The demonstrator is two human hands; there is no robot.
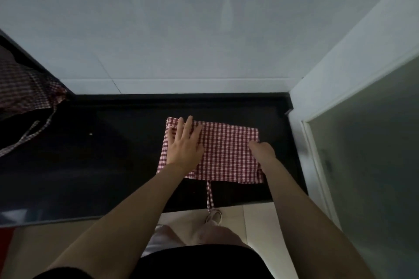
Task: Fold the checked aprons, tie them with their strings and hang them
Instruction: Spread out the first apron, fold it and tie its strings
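Folded apron (226, 154) long axis left-right, string (209, 196) trailing toward person; left hand (184, 146) flat on it, right hand (263, 150) grip unclear.

Left hand (184, 142) flat on folded checked apron (226, 154), right hand (263, 150) curled at its edge, black counter (102, 154) beneath

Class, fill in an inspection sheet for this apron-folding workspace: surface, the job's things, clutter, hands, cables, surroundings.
Surface: dark countertop, glossy.
Job's things: folded checked apron lying flat near the right end, one string hanging over the front edge; second apron unfolded at the left, strings trailing.
Clutter: small pale speck on the counter.
Hands: left hand pressing flat on the folded apron; right hand at its right edge, fingers curled, grip unclear.
Cables: nothing seen.
Surroundings: white tiled wall behind, frosted glass panel right.
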